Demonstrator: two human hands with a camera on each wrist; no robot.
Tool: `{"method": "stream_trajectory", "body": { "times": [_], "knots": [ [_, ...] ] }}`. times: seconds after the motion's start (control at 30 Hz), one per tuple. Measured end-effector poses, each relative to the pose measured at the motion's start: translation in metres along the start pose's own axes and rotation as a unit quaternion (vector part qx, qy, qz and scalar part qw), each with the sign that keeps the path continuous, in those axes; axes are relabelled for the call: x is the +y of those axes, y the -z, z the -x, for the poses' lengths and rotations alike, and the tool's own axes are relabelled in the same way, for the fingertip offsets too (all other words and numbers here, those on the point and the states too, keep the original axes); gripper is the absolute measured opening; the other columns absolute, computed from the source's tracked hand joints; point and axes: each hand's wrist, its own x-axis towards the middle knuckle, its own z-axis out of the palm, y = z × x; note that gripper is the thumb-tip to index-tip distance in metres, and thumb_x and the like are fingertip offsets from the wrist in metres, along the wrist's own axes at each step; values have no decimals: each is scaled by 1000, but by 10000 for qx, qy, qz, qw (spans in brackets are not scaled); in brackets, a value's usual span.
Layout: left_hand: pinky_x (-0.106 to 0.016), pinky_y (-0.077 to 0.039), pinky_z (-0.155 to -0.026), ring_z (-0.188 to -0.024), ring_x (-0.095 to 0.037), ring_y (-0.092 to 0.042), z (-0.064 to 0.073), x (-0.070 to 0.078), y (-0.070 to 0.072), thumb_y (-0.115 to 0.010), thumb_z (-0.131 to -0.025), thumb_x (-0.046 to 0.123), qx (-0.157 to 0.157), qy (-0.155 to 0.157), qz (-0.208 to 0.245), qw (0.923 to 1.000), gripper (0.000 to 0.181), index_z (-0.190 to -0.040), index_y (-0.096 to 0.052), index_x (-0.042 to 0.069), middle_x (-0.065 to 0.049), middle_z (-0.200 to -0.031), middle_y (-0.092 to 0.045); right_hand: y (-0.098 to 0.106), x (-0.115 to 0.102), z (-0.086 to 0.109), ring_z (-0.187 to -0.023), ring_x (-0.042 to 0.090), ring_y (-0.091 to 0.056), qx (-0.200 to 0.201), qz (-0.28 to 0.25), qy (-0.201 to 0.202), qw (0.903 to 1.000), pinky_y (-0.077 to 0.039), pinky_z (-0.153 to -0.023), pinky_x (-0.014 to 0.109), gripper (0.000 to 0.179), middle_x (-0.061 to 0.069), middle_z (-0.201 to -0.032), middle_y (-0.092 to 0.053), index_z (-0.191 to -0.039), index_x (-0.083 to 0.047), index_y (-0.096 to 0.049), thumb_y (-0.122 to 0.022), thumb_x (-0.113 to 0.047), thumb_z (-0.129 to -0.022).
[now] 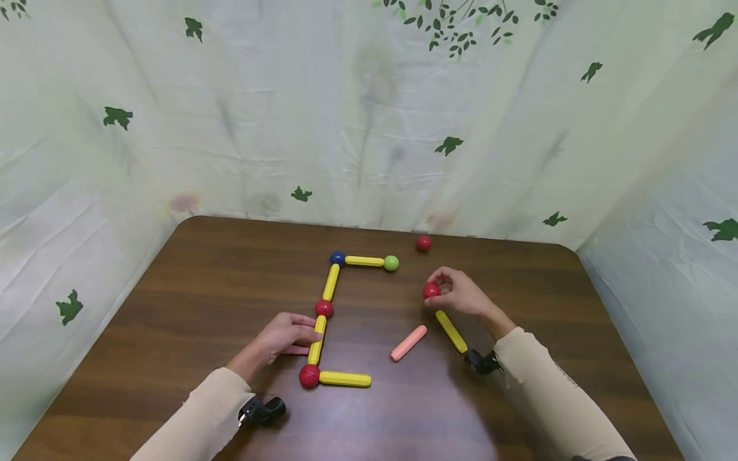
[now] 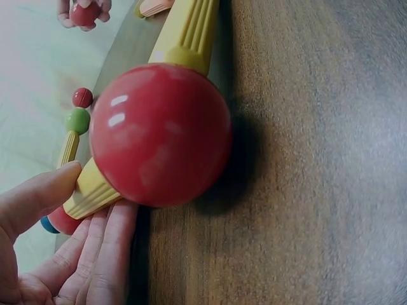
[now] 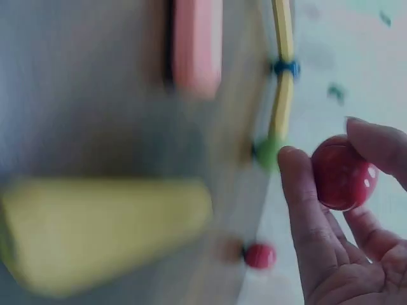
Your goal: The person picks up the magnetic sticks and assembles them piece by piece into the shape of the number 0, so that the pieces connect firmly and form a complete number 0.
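My left hand pinches a yellow stick between thumb and fingers. This stick joins a middle red ball to a near red ball. From the near ball another yellow stick points right, its far end free. Beyond the middle ball, a yellow stick leads to a blue ball, then a further stick runs right to a green ball. My right hand holds a loose red ball in its fingertips, above the table's right half.
A loose pink stick lies right of the joined pieces. Below my right hand is a loose yellow stick. One more red ball sits near the back edge of the brown table. Patterned curtains hang behind and at the sides.
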Motion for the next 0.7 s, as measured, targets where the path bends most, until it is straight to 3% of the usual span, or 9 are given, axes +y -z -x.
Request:
{"method": "stream_trajectory", "body": {
  "times": [0.17,0.43,0.57,0.7],
  "knots": [
    [-38,-58,-74,-77,-18,-65,1,0,-1,-72,-84,5,20,-1,6,10000,40,-118,-58,-11,-13,-94,-66,-31,-12,17,-92,22,-64,-484,-204,13,9986,-55,-77,33,41,12,-109,-62,-118,2,-61,-76,-13,-83],
    [-37,-58,-73,-76,-16,-64,0,-1,-1,-70,-85,4,-158,-158,163,9996,41,-119,-54,-13,-9,-89,-65,-70,-26,40,-83,15,-62,-1522,24,539,9869,-53,-73,26,29,2,-96,-62,-104,-5,-63,-78,-14,-81],
    [-38,-58,-74,-76,-15,-64,-2,-3,-2,-69,-85,4,-249,-238,226,9992,41,-119,-53,-14,-8,-87,-65,-85,-27,48,-81,12,-59,-1895,-6,490,9807,-51,-72,22,27,-1,-90,-63,-99,-6,-62,-79,-11,-79],
    [-38,-58,-74,-77,-15,-64,-3,-4,-2,-69,-86,4,-291,-256,189,9991,41,-119,-53,-14,-8,-87,-65,-98,-25,55,-77,8,-58,-2011,-177,372,9787,-50,-70,19,26,-3,-89,-62,-97,-7,-62,-80,-9,-78]
  ]
}}
